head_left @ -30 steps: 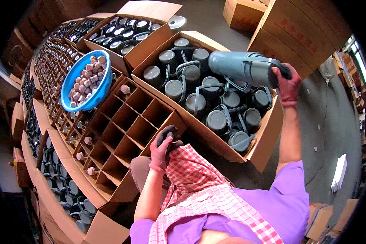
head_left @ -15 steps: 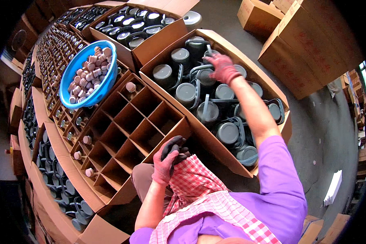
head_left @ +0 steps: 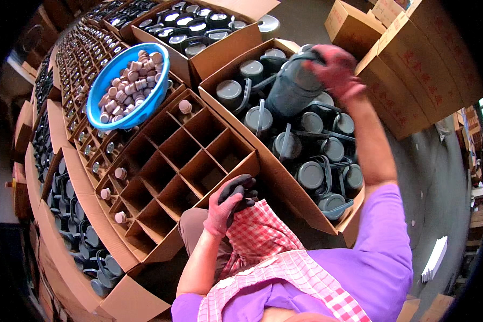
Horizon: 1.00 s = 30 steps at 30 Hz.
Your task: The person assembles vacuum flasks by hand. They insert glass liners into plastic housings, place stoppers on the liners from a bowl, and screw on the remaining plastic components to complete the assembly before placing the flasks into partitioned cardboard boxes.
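Observation:
My right hand, in a red glove, grips the upper end of a dark grey plastic jug. The jug is tilted and partly raised above an open carton packed with similar jugs, which have round grey ends and loop handles. My left hand, in a red glove with black-coated fingers, is held over my lap with its fingers curled. Whatever it may hold is hidden. Beside it stands a divided carton with a few capped bottles in its cells; the other cells look dark.
A blue basin of pinkish-brown caps sits on the divided cartons to the left. Another carton of jugs stands at the back. Stacked closed cartons rise at the right. A white strip-like object lies on the floor.
My right hand has taken hold of a jug and drawn it upward and to the right, partly out of the carton. My left hand stays over my lap. The view has shifted slightly.

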Tool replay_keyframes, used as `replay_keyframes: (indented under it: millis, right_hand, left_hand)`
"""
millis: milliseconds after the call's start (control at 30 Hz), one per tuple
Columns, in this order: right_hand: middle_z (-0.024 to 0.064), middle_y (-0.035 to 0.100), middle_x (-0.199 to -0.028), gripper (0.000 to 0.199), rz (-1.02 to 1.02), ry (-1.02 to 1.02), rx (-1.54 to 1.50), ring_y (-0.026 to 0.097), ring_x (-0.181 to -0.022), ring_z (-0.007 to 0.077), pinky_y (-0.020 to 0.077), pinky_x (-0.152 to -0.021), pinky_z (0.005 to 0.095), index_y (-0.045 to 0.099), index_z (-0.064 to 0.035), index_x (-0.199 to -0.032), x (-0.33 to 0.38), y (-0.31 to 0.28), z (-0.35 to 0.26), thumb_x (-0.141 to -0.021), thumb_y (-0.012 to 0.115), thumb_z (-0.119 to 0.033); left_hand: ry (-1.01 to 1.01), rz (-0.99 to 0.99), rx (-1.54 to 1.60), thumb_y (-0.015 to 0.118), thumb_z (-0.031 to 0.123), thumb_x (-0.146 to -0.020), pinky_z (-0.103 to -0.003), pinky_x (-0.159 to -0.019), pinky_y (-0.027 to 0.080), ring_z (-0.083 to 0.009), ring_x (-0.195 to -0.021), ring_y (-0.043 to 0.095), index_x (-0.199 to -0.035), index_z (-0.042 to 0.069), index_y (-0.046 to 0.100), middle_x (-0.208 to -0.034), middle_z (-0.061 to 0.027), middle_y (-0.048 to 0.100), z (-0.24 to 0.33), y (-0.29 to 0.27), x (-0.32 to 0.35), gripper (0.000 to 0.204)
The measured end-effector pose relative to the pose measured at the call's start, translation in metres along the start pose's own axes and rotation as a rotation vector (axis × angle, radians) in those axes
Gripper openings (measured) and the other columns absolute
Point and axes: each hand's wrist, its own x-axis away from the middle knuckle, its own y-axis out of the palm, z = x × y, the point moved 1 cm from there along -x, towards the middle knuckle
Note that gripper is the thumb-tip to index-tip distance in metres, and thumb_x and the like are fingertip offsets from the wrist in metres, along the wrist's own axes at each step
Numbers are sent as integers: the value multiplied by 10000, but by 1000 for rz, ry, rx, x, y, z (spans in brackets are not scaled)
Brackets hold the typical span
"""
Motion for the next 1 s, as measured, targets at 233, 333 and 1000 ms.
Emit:
replay_keyframes:
  millis: [233,333,1000]
  right_hand:
    - [64,630,-967,198,338,195,-552,569,-917,139,457,-837,305,639,-40,-1017,57,-188,-26,-862,587,-151]
    - [89,617,-981,192,320,415,-1245,573,-908,159,437,-889,324,614,-35,-1003,121,-170,15,-899,529,-172]
    - [121,615,-974,409,-362,-77,-1321,591,-873,209,468,-757,333,598,-31,-1036,92,-77,-273,-801,645,-362]
  left_hand:
    - [116,138,-18,505,159,-897,-310,-787,506,-189,-939,611,-1204,-8,518,-1113,-114,593,-2,-4,-6,349]
    - [521,183,-147,499,294,-918,-310,-888,446,-175,-1007,564,-1222,40,519,-1130,-62,582,18,-16,-9,397]
    - [570,620,-704,557,223,-881,-258,-632,484,-121,-703,622,-1003,11,634,-822,-24,672,-52,-138,102,257]
